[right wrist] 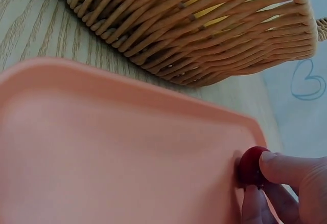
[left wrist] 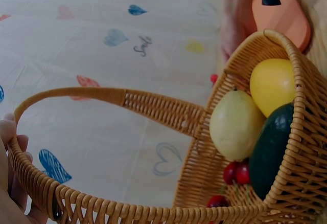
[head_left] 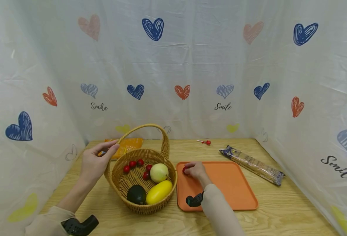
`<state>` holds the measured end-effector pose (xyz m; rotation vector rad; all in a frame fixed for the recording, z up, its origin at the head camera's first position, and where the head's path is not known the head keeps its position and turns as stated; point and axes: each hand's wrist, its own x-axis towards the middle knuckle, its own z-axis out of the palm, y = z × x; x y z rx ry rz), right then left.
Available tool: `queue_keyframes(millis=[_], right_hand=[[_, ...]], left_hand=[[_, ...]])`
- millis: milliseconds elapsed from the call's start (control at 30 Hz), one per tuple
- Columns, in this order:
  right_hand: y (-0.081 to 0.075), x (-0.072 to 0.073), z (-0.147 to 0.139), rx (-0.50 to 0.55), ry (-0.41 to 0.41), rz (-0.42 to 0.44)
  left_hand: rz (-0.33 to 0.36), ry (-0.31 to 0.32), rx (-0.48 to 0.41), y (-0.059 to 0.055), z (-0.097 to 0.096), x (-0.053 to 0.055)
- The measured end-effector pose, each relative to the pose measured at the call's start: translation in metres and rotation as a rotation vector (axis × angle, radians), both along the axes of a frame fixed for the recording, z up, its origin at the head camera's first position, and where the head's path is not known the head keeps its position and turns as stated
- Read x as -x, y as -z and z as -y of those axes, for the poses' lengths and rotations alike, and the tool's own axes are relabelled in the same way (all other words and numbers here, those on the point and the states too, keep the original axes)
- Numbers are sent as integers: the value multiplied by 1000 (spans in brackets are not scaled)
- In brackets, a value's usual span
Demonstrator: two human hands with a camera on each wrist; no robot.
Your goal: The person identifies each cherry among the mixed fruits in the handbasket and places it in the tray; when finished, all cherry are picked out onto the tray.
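Observation:
My left hand holds the wicker basket by its arched handle, on the left side. Between the thumb and fingers of my right hand is a red cherry, low at the far left corner of the orange tray. Inside the basket lie several cherries, a pale green round fruit, a yellow oval fruit and a dark green avocado-like fruit. The basket stands just left of the tray.
Behind the basket is an orange packet. A small red item with a white stick lies at the table's back. A long clear package with blue ends lies right of the tray. Heart-printed curtains enclose the table.

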<state>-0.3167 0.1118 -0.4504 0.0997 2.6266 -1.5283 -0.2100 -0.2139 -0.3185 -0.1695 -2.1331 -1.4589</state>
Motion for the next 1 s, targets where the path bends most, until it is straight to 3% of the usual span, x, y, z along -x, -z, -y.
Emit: queue_keyframes(millis=[200,400,533,733,1000], right_hand=[[-6,1,-5,103,-18,-9],[-27,6,-19,295,19,-87],[-38,8,-27,407,5,-78],[-45,8,-22,576,-86,-36],[-64,3,13,691,-241,-30]], left_hand=[[-7,4,3,0,0,-1],[-15,18,-11,0,-1,0],[-29,14,-22,1,1,1],[-49,9,-29,2,2,1],[-34,-1,-3,1,0,0]])
